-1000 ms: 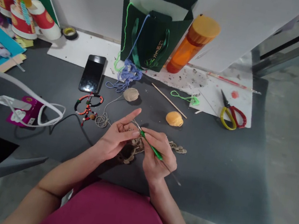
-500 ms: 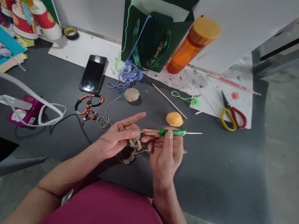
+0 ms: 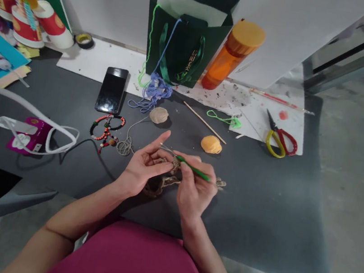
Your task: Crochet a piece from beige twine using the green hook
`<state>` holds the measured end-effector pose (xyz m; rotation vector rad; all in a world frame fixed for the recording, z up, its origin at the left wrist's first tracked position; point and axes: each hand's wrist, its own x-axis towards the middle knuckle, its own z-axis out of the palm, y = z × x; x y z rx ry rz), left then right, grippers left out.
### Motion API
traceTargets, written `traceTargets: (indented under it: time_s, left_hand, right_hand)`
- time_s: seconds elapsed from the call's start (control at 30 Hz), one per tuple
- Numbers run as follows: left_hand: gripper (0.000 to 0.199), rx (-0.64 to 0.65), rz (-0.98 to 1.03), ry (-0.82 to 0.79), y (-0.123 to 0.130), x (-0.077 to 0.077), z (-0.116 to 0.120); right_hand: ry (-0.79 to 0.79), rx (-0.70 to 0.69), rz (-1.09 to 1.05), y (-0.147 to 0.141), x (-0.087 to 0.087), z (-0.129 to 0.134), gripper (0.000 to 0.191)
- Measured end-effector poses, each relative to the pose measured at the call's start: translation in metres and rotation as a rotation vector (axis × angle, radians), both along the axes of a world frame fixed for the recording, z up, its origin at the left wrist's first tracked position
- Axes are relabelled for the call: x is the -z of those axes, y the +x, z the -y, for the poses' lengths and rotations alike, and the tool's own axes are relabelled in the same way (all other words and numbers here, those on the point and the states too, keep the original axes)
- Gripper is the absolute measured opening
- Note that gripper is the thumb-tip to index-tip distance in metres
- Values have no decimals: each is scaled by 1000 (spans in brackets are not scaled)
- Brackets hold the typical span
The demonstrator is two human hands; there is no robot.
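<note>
Crochet hook points toward ten o'clock
Right hand grips its handle; left hand pinches crocheted strip.

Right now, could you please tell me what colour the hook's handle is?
The handle is green, clearest in the head view.

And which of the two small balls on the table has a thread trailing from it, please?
It is the beige ball, whose thread runs toward the left hand; the yellow ball shows no thread.
</note>
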<state>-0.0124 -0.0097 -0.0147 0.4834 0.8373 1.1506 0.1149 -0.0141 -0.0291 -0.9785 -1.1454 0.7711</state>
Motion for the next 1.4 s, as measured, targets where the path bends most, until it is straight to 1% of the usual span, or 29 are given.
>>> traceTargets:
  time_s: [0.07,0.1,0.2,0.27,0.4,0.5,0.6,0.67,0.73,0.8,0.87,0.93,1.0,1.07,1.17,1.23,1.3,1.37,1.4]
  left_hand:
    - [78,32,41,-39,-1,-3,-2]
    - [75,46,68,-61,-2,-5,-3]
    - [62,90,158,-124,-6,-10,-6]
    - [58,121,205,-154,-9,-12,-8]
    - [56,141,213,-165,-13,-13,-10]
    - [60,93,152,-156,-13,-12,-10]
    - [65,45,125,-136,-10,-11,-10]
    - [66,43,135,-140,-9,-10,-9]
    - [66,59,156,-169,-8,-10,-9]
    - [66,82,178,-199,-8,-9,-8]
    - [66,97,185,-216,-10,-8,-9]
    - [65,101,174,-220,-11,-7,-9]
    - [61,103,167,-215,-12,-5,-10]
    - [56,108,173,-202,-12,-5,-10]
    - [52,124,194,-161,-10,-6,-9]
    - [53,135,190,-116,-8,-7,-7]
    - [53,130,170,-82,-6,-8,-6]
    - [50,100,140,-71,-4,-8,-5]
    - [50,77,127,-67,-4,-8,-5]
  right_hand:
    - [-110,-34,-173,0,0,-3,4]
    - [-150,-60,-217,0,-1,-5,2]
    - [-228,-134,-209,3,-2,-8,11]
    - [-227,-129,-152,6,-3,-8,14]
    - [-129,-72,-31,11,-5,-5,12]
    - [54,-70,118,15,-7,-3,8]
    - [242,-81,355,18,-8,-4,18]
    - [301,-75,490,18,-8,-5,24]
    - [332,-63,536,17,-6,-4,30]
    - [321,-49,480,16,-4,-1,34]
    - [253,-6,405,16,-2,3,31]
    - [129,72,330,15,0,6,21]
    - [-14,103,209,14,1,6,10]
    - [-140,47,39,13,3,3,6]
    - [-256,-96,-168,10,6,-2,11]
    - [-263,-138,-242,6,6,-1,10]
    - [-227,-126,-253,3,5,1,6]
    - [-169,-95,-191,2,3,3,4]
    - [-129,-85,-124,3,1,3,6]
